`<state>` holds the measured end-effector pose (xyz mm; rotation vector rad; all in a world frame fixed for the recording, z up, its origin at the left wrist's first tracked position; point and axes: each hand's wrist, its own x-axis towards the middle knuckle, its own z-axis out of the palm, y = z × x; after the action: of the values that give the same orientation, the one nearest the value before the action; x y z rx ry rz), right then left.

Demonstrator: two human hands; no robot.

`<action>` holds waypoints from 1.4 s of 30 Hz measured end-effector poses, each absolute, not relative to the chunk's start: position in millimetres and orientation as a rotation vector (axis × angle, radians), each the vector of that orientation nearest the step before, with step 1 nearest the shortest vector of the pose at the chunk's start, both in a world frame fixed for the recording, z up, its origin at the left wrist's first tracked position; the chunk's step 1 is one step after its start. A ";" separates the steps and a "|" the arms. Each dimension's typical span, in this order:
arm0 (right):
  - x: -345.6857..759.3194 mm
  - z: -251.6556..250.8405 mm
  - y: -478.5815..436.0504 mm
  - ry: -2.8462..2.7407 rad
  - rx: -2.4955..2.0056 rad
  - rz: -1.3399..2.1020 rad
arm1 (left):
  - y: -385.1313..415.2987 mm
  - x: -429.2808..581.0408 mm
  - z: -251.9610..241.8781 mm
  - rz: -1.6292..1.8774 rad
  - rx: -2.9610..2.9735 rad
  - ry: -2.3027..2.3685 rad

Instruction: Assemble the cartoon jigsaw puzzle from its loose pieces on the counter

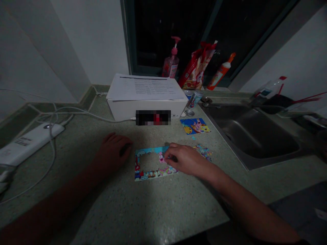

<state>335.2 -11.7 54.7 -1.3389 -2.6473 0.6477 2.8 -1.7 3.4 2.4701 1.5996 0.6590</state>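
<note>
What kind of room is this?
Probably a home kitchen or small utility area: a stainless steel sink is set into a speckled stone countertop, and a pink pump bottle stands at the back by a dark window.

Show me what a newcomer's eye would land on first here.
The bright jigsaw puzzle stands out on the speckled counter, its border built around a bare middle, with the right hand over it and the left hand beside it. Loose pieces lie just beyond. Behind sit a white box topped with papers and, to the right, a steel sink.
</note>
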 end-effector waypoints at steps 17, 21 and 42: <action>393.0 61.4 26.7 -2.491 -1.681 0.259 | -2.5 4.0 8.9 0.642 2.466 1.580; 386.0 56.3 24.0 -2.566 -1.712 0.274 | -2.7 3.5 8.3 0.622 2.475 1.584; 383.6 58.8 18.1 -2.543 -1.705 0.315 | -3.3 4.8 9.5 0.649 2.459 1.584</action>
<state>383.6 18.1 58.8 -1.7051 -2.5432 0.3153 4.8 -3.3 9.5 2.4586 1.5840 0.6486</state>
